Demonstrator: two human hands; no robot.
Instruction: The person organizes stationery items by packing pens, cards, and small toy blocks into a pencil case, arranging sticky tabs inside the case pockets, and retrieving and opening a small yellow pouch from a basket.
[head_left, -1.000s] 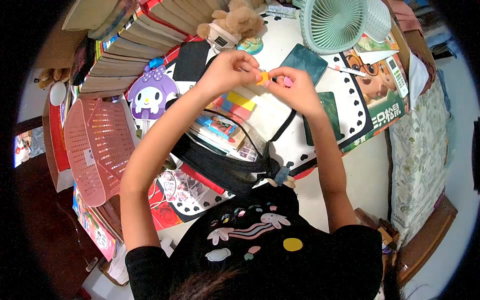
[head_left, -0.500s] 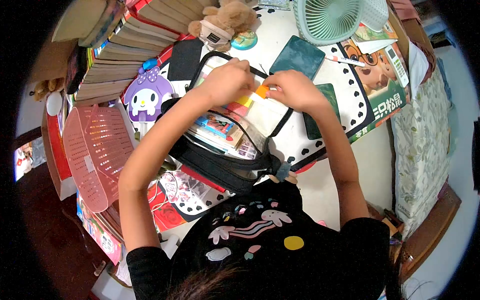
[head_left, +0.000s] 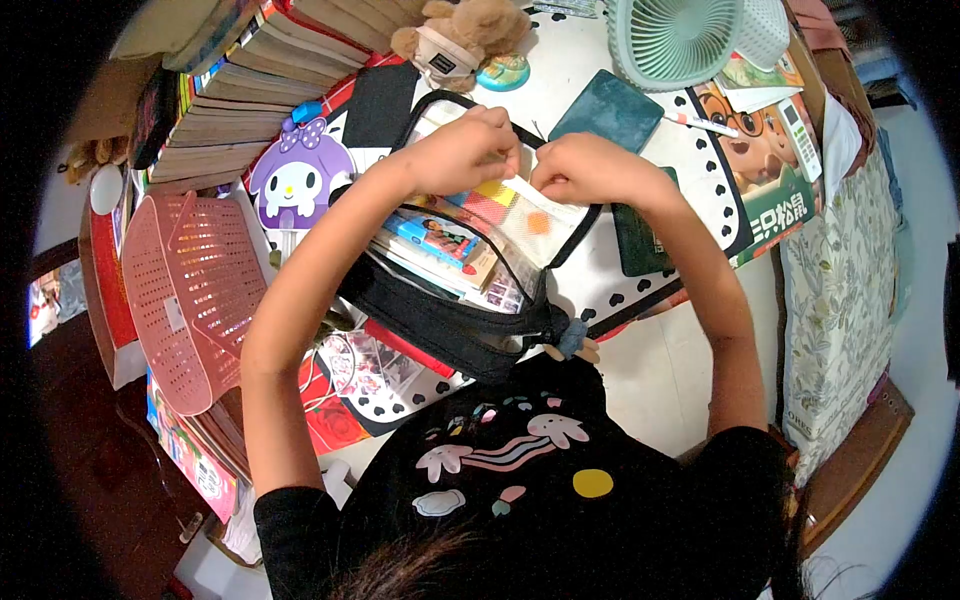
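Observation:
An open black case (head_left: 440, 322) lies on the desk, its mesh lid pocket tilted up at the far side. My left hand (head_left: 467, 150) pinches the white top edge of the mesh pocket (head_left: 548, 212). Close to its right, my right hand (head_left: 578, 172) has its fingers closed on the same edge. Behind the mesh an orange piece (head_left: 538, 222) shows, beside yellow and checked red pieces. Booklets and a blue packet (head_left: 432, 238) fill the lower part of the case. My fingertips are partly hidden.
Dark green notebooks (head_left: 607, 112), a pen (head_left: 702, 124) and a green fan (head_left: 676, 45) are on the right. A plush bear (head_left: 470, 42) sits at the back. Books (head_left: 225, 125), a purple character fan (head_left: 300, 185) and a pink basket (head_left: 195, 300) are on the left.
The orange piece was between my fingers and now lies behind the mesh. Both hands have come down to the pocket's edge. A pink item seen earlier at my right hand no longer shows.

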